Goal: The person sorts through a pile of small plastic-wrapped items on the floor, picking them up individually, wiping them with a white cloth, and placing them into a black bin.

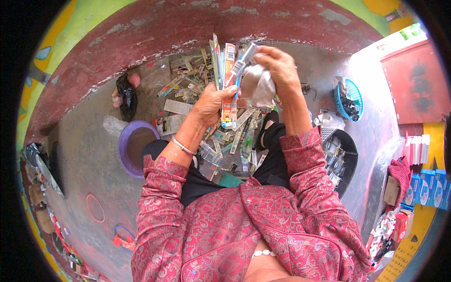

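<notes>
My left hand (210, 104) is closed around a bundle of slim flat packages, held upright in front of me. Foremost in it is an orange-and-white package (229, 58) with a barcode; thinner clear packs (217, 56) stand beside it. My right hand (281, 70) is raised at the bundle's upper right. Its fingertips meet the top of a clear slim package (243, 60) with a blue edge, which leans against the bundle. A crumpled whitish cloth or wrapper (261, 87), smeared by motion, hangs under the right palm. Below both hands lies a scattered pile of similar slim packages (239, 131).
A purple basin (123, 149) stands to my left, near a black plastic bag (127, 96). At the right are a blue basket (360, 96) with dark items and a black tub (352, 162) with clear packs. A maroon wall (188, 28) curves behind the pile.
</notes>
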Demonstrator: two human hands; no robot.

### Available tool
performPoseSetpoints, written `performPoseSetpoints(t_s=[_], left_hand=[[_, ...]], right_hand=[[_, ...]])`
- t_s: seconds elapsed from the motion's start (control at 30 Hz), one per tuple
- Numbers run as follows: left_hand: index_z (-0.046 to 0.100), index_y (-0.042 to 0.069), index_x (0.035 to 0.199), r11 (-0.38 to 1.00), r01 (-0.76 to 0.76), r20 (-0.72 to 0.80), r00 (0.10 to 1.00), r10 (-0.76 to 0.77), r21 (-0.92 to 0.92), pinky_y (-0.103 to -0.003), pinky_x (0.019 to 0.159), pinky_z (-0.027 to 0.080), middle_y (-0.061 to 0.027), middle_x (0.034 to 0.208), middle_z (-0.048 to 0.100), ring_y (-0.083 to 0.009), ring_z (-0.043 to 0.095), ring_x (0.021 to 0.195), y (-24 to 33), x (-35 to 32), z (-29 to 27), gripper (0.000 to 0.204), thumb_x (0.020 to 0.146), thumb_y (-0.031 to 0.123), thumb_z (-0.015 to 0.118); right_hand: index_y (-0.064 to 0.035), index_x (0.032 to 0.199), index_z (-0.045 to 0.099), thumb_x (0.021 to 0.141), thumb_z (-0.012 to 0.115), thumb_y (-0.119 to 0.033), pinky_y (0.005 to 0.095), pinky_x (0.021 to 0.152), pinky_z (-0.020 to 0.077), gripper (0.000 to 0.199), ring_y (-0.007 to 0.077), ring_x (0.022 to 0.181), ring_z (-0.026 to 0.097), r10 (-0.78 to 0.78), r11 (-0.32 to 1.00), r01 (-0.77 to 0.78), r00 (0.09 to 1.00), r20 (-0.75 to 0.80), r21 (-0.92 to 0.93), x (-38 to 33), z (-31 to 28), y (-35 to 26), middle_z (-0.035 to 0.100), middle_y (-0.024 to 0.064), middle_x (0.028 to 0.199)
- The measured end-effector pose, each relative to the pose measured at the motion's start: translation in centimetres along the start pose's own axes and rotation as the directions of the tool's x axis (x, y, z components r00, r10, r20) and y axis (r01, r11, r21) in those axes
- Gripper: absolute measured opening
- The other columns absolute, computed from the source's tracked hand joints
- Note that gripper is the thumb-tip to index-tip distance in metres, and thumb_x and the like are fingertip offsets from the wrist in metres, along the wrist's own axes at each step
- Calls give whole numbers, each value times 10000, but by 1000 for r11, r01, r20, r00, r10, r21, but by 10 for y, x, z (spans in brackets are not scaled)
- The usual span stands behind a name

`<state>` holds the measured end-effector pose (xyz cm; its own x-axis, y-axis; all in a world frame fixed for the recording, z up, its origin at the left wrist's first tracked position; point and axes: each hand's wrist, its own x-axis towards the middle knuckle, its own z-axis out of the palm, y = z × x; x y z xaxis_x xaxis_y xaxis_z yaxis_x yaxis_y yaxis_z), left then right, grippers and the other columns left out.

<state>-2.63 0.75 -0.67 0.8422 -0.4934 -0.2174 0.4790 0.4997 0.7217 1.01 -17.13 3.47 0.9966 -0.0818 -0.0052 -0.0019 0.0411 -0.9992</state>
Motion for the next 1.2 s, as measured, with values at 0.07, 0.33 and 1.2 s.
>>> performPoseSetpoints(t_s=[0.07,0.33,1.2], left_hand=[[507,37,963,995,-25,-50,998,30,97,-251,598,453,-39,781,564,-114,542,663,2,-2,5,227,784,131,611],[524,66,968,982,-62,58,997,53,177,-230,594,438,-8,799,559,-93,527,677,-4,-4,8,234,777,159,623],[530,21,1022,874,-139,28,989,142,465,-220,643,452,-10,847,570,-83,538,700,-3,3,6,335,700,52,619]], right_hand=[[26,853,604,772,583,-46,232,615,454,111,121,696,560,-127,985,156,946,-298,76,5,-2,-7,602,55,757],[-76,866,566,761,581,-107,321,573,461,111,251,654,597,-718,370,640,657,230,-674,-17,43,2,574,104,741],[27,963,601,742,623,-294,279,659,451,390,157,738,569,-72,831,138,987,142,-538,-1,13,6,619,128,805]])
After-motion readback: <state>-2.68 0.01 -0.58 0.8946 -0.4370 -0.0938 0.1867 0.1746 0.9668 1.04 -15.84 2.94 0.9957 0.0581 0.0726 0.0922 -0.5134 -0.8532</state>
